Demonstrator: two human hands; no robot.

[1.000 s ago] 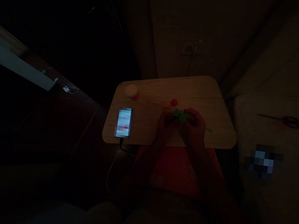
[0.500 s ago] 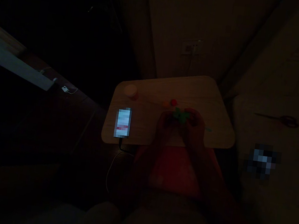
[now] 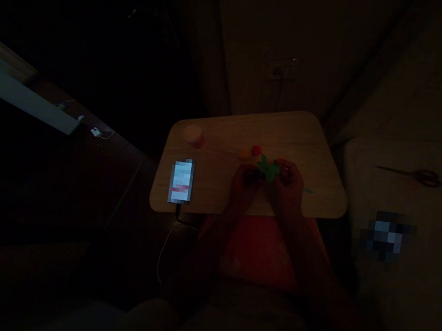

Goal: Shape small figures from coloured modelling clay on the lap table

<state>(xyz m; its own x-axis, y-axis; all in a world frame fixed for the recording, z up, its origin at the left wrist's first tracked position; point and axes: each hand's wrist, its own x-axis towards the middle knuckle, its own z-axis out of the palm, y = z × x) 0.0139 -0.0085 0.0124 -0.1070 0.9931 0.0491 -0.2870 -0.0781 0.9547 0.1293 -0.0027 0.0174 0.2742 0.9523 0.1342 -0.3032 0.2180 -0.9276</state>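
Head view: green piece [image 3: 271, 172] has turned a little between the fingers since half a second ago, its lobes now reading as separate; both hands otherwise at about the same place, low over the near part of the small wooden table [image 3: 209, 191]; light very poor, finger detail mostly lost

Left hand [image 3: 243, 184]: curled, fingers bent in toward the left side of the green piece, grasping it there; right hand [image 3: 289, 188]: thumb and fingers pinching the same piece from the right; piece sits between the two hands, leaf-like in outline; whether it touches the tabletop, cannot tell

Just beyond the hands, a red ball [image 3: 256, 150] on the table, with an orange lump [image 3: 244, 154] close by on its left; small teal strip [image 3: 308, 190] lying just right of the right hand; pale-lidded tub [image 3: 194, 136] upright near the far left corner; phone [image 3: 181, 182] flat nearer the left edge, screen lit but blurred into blocks, dark cable [image 3: 178, 213] running off its lower end

Off the table: scissors [image 3: 427, 177] on a pale surface [image 3: 408, 320] to the right, a blurred-out object [image 3: 386, 239] nearer; wall socket [image 3: 282, 69] beyond the table; red surface [image 3: 258, 252] below the forearms
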